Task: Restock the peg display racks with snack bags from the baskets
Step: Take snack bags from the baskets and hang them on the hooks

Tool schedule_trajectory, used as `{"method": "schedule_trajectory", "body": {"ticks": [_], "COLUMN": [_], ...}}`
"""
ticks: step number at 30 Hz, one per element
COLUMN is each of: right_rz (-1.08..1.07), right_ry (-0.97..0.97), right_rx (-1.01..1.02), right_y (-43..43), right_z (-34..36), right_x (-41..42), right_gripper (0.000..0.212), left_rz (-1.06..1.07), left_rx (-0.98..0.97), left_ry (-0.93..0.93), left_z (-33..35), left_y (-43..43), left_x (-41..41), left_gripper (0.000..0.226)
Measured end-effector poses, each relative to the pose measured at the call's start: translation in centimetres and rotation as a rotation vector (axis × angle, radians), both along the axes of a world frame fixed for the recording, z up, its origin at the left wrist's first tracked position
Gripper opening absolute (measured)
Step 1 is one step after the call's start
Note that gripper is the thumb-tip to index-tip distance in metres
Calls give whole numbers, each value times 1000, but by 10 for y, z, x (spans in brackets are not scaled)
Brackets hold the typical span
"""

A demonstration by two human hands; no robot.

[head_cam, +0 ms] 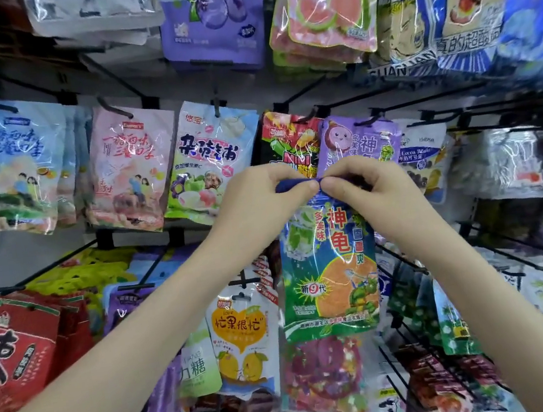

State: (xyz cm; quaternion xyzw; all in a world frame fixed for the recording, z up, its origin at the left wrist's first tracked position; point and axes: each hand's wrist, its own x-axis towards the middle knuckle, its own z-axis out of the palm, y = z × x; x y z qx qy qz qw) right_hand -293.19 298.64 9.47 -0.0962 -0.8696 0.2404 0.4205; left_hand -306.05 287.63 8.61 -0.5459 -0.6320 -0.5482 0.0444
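I hold a blue and green snack bag with a turtle and an orange slice (328, 267) up in front of the peg rack. My left hand (270, 194) and my right hand (360, 183) both pinch its dark blue top edge, thumbs nearly touching. The bag hangs down from my fingers. Just behind my hands a purple bag of the same brand (363, 140) hangs on a black peg (367, 120), beside a red and green snack bag (289, 141).
Pegs full of snack bags surround my hands: a white fruit candy bag (208, 158), a pink bag (126, 166), red bags (13, 354) at lower left, a mango bag (242, 334) below. Bare black pegs (493, 114) jut out at right. No basket is in view.
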Motion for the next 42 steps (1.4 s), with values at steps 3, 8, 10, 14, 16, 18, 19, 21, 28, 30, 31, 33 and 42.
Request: {"method": "schedule_trajectory", "body": {"ticks": [3, 8, 10, 14, 16, 18, 19, 21, 28, 30, 31, 33, 42], "right_rz": [-53, -207, -240, -268, -273, -254, -242, -249, -677, -754, -734, -686, -675], "right_ry": [158, 375, 393, 425, 417, 391, 375, 317, 299, 353, 337, 177, -104], "right_rx": [-49, -74, -86, -82, -63, -85, -110, -127, 128, 228, 275, 334, 453], "right_y": [12, 44, 55, 69, 74, 77, 79, 83, 95, 84, 78, 70, 99], "right_z": [10, 28, 33, 40, 42, 45, 46, 49, 35, 16, 4, -17, -27], "right_x": [6, 9, 5, -2, -3, -2, -2, -5, -24, -21, -21, -23, -36], "right_gripper": [18, 12, 6, 9, 13, 17, 20, 22, 20, 33, 37, 49, 67], "left_rz": [-56, -76, -53, -6, 21, 39, 48, 96, 265, 247, 259, 285, 435], "left_rx": [85, 134, 134, 147, 166, 175, 172, 151, 151, 35, 12, 10, -108], "left_ry": [27, 171, 204, 272, 333, 393, 417, 479, 728, 721, 727, 743, 781], "left_z": [9, 24, 28, 33, 34, 33, 31, 27, -6, -15, -18, -19, -26], "left_y": [12, 48, 64, 85, 91, 96, 98, 104, 104, 98, 97, 98, 125], "left_x": [5, 12, 12, 10, 8, 5, 3, -1, -21, -27, -30, -33, -30], "left_gripper": [11, 43, 49, 49, 49, 50, 50, 50, 56, 63, 65, 67, 74]}}
